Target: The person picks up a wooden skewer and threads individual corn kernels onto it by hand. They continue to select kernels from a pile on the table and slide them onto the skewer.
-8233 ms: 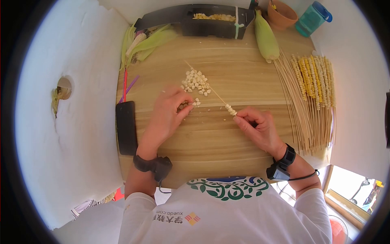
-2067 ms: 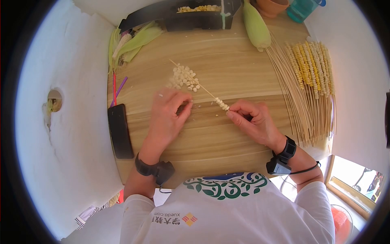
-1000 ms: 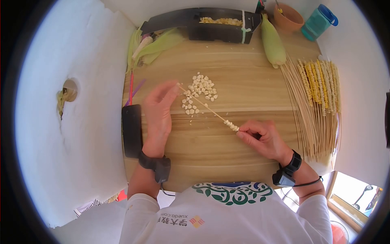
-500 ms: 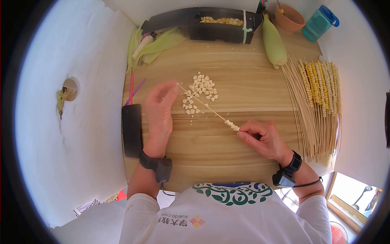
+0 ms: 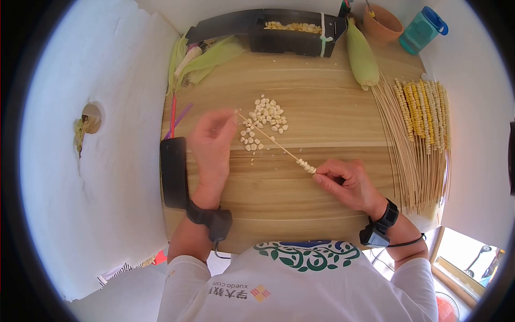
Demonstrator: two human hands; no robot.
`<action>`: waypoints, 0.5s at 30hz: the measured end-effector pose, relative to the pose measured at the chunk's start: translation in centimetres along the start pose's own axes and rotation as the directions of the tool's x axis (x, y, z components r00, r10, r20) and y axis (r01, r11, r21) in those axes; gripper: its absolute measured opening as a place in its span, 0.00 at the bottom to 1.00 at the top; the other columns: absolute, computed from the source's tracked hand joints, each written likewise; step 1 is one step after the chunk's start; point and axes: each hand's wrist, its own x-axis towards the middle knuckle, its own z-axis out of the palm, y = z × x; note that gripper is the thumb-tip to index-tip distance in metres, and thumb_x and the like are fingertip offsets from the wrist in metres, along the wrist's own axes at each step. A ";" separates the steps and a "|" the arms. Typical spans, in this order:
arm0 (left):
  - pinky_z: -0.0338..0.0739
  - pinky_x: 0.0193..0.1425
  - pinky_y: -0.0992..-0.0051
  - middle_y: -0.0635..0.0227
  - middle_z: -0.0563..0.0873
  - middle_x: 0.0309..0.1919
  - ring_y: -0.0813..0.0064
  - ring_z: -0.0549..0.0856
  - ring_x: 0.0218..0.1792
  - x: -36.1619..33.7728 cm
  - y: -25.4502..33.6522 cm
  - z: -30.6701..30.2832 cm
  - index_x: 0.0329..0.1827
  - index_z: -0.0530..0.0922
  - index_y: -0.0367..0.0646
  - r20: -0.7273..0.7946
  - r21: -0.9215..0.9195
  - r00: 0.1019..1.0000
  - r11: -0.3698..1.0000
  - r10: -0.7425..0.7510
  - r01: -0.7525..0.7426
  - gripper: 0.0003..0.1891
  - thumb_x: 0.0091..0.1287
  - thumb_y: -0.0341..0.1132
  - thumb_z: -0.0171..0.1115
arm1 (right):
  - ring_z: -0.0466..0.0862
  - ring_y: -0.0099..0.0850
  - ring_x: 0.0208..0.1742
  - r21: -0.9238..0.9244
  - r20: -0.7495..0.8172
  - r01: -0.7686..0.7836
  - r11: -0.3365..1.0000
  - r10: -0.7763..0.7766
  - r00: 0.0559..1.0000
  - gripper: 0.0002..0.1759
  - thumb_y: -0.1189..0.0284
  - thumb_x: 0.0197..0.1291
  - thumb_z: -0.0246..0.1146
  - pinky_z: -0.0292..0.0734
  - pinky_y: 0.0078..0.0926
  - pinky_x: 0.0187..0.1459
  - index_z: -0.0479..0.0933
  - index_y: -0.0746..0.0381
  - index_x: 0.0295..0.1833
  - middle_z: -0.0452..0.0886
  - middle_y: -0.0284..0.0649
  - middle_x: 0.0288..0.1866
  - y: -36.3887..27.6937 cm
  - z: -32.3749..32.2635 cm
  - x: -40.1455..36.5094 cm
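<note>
A thin bamboo skewer (image 5: pixel 277 143) slants across the middle of the wooden table, with several pale corn kernels (image 5: pixel 306 165) threaded near its lower right end. Thumb and fingers of my right hand (image 5: pixel 351 184) pinch that end, just beyond the kernels. At the skewer's upper left tip is my left hand (image 5: pixel 213 142), blurred by motion, its thumb and fingers drawn together. Whatever small thing is between those fingertips is too smeared to make out. Just to the right of my left hand, beside and beneath the skewer, lies a loose pile of pale corn kernels (image 5: pixel 267 115).
Bare skewers (image 5: pixel 399 145) and skewers strung with corn (image 5: pixel 424 115) lie at right. Behind stand an ear of corn (image 5: pixel 360 56), a black container of kernels (image 5: pixel 292 43), a clay bowl (image 5: pixel 383 24) and a blue bottle (image 5: pixel 421 32). Husks (image 5: pixel 214 59) and a phone (image 5: pixel 174 172) lie left.
My left hand and wrist have shifted slightly to the right, and the hand is more blurred. My right hand and the skewer look unchanged.
</note>
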 end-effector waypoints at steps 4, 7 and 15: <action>0.76 0.50 0.83 0.65 0.88 0.42 0.83 0.83 0.40 0.0 0.3 0.1 0.46 0.82 0.36 0.014 -0.117 1.000 0.993 -0.022 0.023 0.08 0.64 0.21 0.66 | 0.65 0.20 0.21 -0.002 0.006 -0.003 1.000 0.003 1.000 0.04 0.74 0.66 0.63 0.62 0.21 0.23 0.77 0.63 0.39 0.69 0.34 0.20 -0.1 -0.1 0.0; 0.76 0.50 0.83 0.64 0.88 0.42 0.82 0.83 0.40 0.1 0.2 0.0 0.46 0.82 0.36 0.017 -0.100 0.999 0.994 -0.030 0.031 0.08 0.65 0.21 0.65 | 0.66 0.20 0.21 -0.002 0.004 0.011 1.000 -0.011 1.000 0.04 0.74 0.66 0.63 0.62 0.21 0.23 0.77 0.64 0.39 0.69 0.34 0.20 0.0 -0.1 0.0; 0.76 0.49 0.81 0.62 0.87 0.42 0.80 0.83 0.40 0.5 0.1 -0.2 0.50 0.82 0.34 0.045 -0.228 0.994 0.968 -0.095 0.103 0.09 0.69 0.27 0.63 | 0.65 0.19 0.22 0.026 0.006 0.011 1.000 -0.012 1.000 0.04 0.74 0.66 0.63 0.62 0.20 0.24 0.78 0.64 0.40 0.69 0.33 0.21 0.0 -0.2 0.0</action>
